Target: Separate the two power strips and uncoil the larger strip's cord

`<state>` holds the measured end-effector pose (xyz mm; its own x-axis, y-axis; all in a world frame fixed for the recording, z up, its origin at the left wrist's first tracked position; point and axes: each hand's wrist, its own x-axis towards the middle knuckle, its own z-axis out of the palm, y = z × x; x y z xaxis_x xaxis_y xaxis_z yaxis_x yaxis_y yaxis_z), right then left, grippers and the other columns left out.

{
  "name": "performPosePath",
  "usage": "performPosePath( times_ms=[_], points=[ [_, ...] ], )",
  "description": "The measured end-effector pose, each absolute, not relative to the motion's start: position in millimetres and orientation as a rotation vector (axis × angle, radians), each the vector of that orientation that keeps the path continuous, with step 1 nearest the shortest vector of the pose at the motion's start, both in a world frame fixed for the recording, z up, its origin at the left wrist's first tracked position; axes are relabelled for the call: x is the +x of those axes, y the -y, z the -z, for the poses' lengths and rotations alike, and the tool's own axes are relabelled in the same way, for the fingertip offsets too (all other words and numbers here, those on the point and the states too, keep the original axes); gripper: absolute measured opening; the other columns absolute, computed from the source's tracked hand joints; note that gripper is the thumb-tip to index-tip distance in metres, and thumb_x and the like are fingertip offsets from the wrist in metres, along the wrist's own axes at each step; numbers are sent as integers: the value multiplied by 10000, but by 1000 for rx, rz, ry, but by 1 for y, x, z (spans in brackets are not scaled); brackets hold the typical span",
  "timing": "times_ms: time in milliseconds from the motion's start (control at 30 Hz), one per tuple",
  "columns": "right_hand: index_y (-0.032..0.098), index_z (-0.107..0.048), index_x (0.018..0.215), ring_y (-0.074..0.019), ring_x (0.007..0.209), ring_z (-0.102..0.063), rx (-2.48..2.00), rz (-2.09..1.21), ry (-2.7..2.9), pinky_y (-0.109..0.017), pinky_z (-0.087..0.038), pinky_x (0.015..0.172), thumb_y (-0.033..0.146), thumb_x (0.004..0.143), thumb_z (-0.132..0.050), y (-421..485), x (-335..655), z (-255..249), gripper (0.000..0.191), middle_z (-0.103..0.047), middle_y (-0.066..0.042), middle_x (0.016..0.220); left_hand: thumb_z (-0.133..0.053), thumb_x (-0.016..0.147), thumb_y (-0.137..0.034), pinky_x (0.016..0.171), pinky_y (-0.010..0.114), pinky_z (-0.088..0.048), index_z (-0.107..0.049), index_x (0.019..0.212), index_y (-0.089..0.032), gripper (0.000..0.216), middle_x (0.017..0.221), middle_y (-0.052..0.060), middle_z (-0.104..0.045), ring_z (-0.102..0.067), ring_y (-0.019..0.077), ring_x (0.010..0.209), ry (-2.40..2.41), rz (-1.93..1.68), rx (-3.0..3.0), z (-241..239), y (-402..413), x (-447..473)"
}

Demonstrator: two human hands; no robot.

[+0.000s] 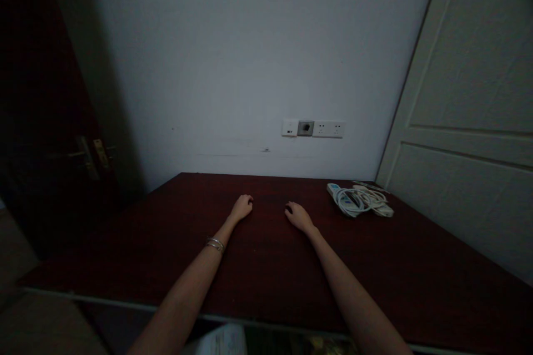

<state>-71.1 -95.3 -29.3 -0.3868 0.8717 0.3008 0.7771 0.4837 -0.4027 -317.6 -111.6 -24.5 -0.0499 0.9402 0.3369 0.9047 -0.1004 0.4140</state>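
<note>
On the dark table (pixel 266 266), both hands rest empty with fingers curled; the coiled power strip (pixel 358 199) lies rightward, nearer the right hand (pixel 298 216) than the left hand (pixel 242 207).

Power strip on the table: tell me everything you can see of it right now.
The power strip is a white, plastic-looking bar with its own white cable coiled in loops on top of it. It lies flat on the dark red table, at the far right corner, close to the wall and the pale door. A smaller pale piece, maybe a plug, sits at its right end; detail is too dim to tell. Nothing touches it but the table. The right hand rests apart, to its left.
</note>
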Motion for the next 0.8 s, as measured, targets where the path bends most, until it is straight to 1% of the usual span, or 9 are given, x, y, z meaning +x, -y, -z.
performPosePath(
  times_ms=[300,467,567,667,733,800],
  points=[
    [150,-571,1105,-204,1125,-499,-1347,-264,2268,-442,-371,976,346,893,-489,98,-70,25,301,-537,-97,1209,-454,792,-81,951,285,-370,-648,1008,-115,292,1065,105,-631,-544,201,1040,-2075,-820,2161,25,109,-319],
    [138,-576,1090,-193,1078,-530,-1342,-254,2240,-424,-394,948,337,884,-504,102,-70,24,296,-563,-94,1171,-445,793,-94,944,277,-371,-641,1007,-107,290,1065,108,-630,-541,206,1039,-2067,-815,2193,27,108,-320],
    [143,-581,1131,-187,1050,-558,-1351,-234,2167,-345,-409,924,281,870,-497,106,-70,19,307,-604,-93,1134,-441,797,-99,939,275,-374,-639,1006,-115,289,1065,103,-631,-544,205,1035,-2073,-810,2204,27,108,-321],
    [182,-581,1159,-176,987,-590,-1378,-168,2019,-261,-433,851,248,862,-433,106,-61,3,337,-637,-73,1084,-438,799,-99,939,278,-377,-636,1011,-122,291,1068,98,-632,-547,204,1034,-2087,-797,2210,28,107,-321],
    [193,-561,1172,-169,968,-591,-1387,-92,1902,-254,-433,839,248,866,-385,104,-48,-12,357,-631,-66,1090,-436,796,-93,941,278,-377,-634,1010,-123,293,1070,97,-631,-546,200,1038,-2090,-780,2220,28,105,-321],
    [166,-534,1187,-171,1000,-567,-1398,-4,1791,-270,-415,877,239,861,-358,102,-26,-27,377,-606,-82,1121,-433,794,-89,946,277,-374,-633,1007,-120,293,1070,99,-630,-542,198,1048,-2089,-764,2236,28,104,-321]
  ],
)
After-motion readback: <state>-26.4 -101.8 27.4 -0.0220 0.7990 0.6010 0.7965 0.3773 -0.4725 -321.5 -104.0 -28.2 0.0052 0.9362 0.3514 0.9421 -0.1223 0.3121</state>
